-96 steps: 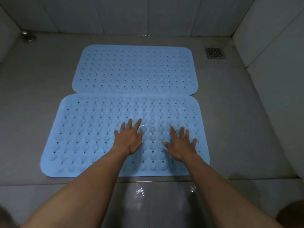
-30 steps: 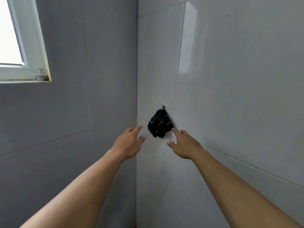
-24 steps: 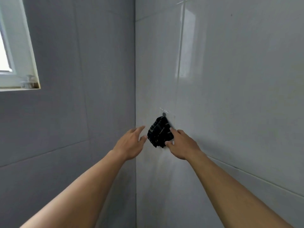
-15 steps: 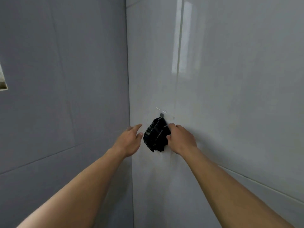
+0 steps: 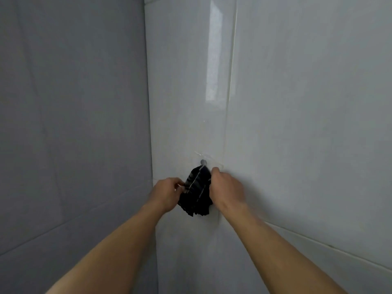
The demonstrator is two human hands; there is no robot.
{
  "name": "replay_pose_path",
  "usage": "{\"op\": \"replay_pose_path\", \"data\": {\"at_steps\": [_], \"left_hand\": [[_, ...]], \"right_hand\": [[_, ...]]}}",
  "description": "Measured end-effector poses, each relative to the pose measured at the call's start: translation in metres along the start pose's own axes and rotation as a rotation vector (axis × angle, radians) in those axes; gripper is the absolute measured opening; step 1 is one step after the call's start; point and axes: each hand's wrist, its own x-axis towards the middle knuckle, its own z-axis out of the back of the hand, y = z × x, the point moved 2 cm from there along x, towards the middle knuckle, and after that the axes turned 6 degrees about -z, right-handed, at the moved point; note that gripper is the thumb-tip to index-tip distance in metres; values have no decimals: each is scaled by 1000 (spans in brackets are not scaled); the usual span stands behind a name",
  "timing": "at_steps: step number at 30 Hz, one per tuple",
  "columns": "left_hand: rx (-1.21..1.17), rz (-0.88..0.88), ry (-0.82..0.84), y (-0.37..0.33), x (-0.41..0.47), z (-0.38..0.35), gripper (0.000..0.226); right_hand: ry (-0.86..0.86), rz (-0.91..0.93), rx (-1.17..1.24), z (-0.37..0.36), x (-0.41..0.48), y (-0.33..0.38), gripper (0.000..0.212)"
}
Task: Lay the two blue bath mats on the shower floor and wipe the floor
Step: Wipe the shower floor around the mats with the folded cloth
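**Step in hand (judged):** take wiping cloth off wall, ahead of floor wipe.

**Location of item.** Cloth [image 5: 196, 193]: dark w/ pale stripes, bunched. Hangs from hook [image 5: 203, 161] on R wall [image 5: 297, 124], just beside room corner. Long axis approx. 12-to-6, lower end leaning slightly toward 7. Top of cloth caught at hook; lower end hangs free.

**Hand state.**
- Left hand [image 5: 167, 193]: curled, thumb and fingers pinching L edge of cloth. Cloth at 3 o'clock from hand.
- Right hand [image 5: 226, 189]: curled round R upper edge of cloth; fingertips hidden behind fabric, so depth of grip not readable. Cloth at 9 o'clock from hand.

**Key relation.** Hook at 12 o'clock of cloth. Right hand nearer: top knuckle just beside hook, approx. 4 o'clock of it. Left hand lower, approx. 8 o'clock of hook, apart from it.

**Next move (judged).** Raise top of cloth toward 12 to clear hook tip, then draw away from wall. Lead w/ right hand; use left to keep bunch together. Pulling straight toward 6 probably loads hook and its clear backing plate.

**Count.**
- Cloth: 1
- Hook: 1
- Hands on cloth: 2
- Bath mats: 0 in view
- Shower floor: not in view
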Motion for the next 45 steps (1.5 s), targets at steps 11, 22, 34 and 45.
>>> {"op": "replay_pose_path", "data": {"at_steps": [11,22,34,45], "left_hand": [[-20,-88,-149,0,-5,50,9],[263,-82,-258,16,-122,136,29],[438,410,-281,80,-351,195,26],[-11,831,-327,147,-560,220,9]], "right_hand": [[-118,-74,21,37,14,0,19],[44,104,249,18,-17,49,19],[400,446,423,-43,-141,199,17],[699,524,431,-94,-281,293,9]]}}
